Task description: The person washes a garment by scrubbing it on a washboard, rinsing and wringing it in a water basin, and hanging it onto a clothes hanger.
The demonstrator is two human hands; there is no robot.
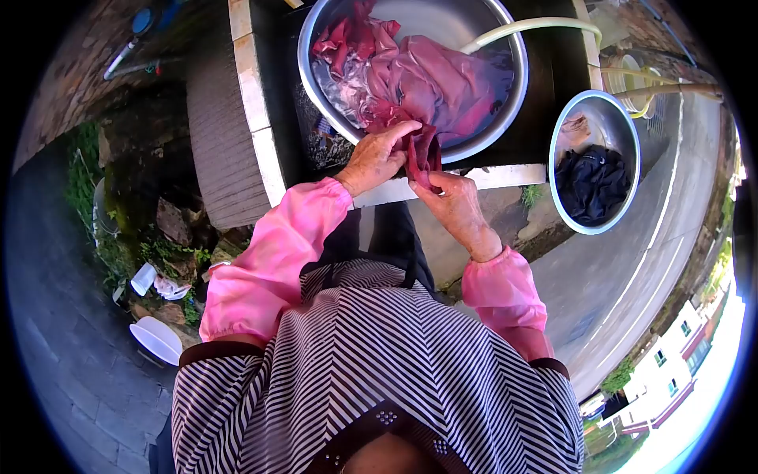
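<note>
A dark red garment (430, 87) lies soaking in water in a large metal basin (517, 79). Part of its cloth is pulled up over the basin's near rim, between my two hands. My left hand (379, 156) pinches this cloth from the left, thumb and fingers closed on it. From the right, my right hand (456, 207) grips the lower end of the same raised fold. Most of the garment stays in the basin, bunched up and wet. Pink sleeve covers reach down to both wrists.
The basin sits in a tiled sink with a white edge (257, 103). A pale hose (537, 25) runs into it from the right. Beside it stands a smaller metal basin (560, 189) with dark clothes (594, 182). A white plastic bowl (156, 340) lies at lower left.
</note>
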